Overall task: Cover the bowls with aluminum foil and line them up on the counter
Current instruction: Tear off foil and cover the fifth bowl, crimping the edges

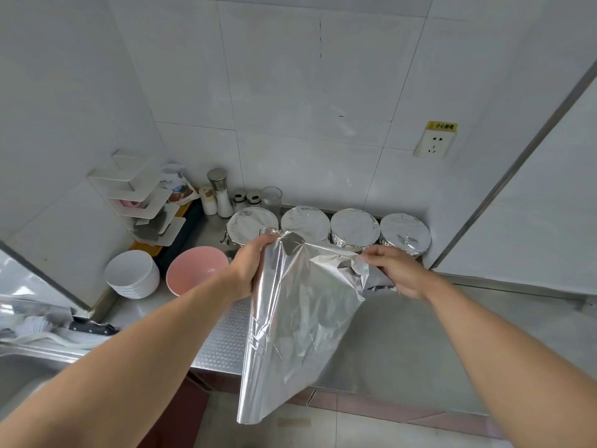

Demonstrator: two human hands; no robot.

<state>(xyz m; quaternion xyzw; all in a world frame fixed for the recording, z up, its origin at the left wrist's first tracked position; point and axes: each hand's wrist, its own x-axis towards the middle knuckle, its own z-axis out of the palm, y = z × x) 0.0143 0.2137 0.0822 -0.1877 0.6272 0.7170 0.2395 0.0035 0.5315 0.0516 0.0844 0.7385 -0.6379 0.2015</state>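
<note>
Both forearms reach in from the bottom corners and meet at frame centre over the steel counter (403, 344). The left hand (250, 268) is curled round the upper end of the foil roll (255, 344), which slants down toward the bottom centre of the frame, past the counter's front edge and over the floor. The right hand (399, 273) pinches the torn top corner of the foil sheet (300, 305), thumb and fingers closed on the crumpled edge. The sheet hangs between the hands, creased and loose.

Behind the hands, in the middle of the frame, four foil-covered bowls (353, 229) stand in a row against the tiled back wall, nearly touching one another. An uncovered pink bowl (197, 270) sits just left of the left wrist, with a stack of white bowls (132, 273) further left, near the corner rack (142, 198).

The counter shows bare steel at lower right, bounded by a wall panel on the right. A sink (29, 373) occupies the lower left.
</note>
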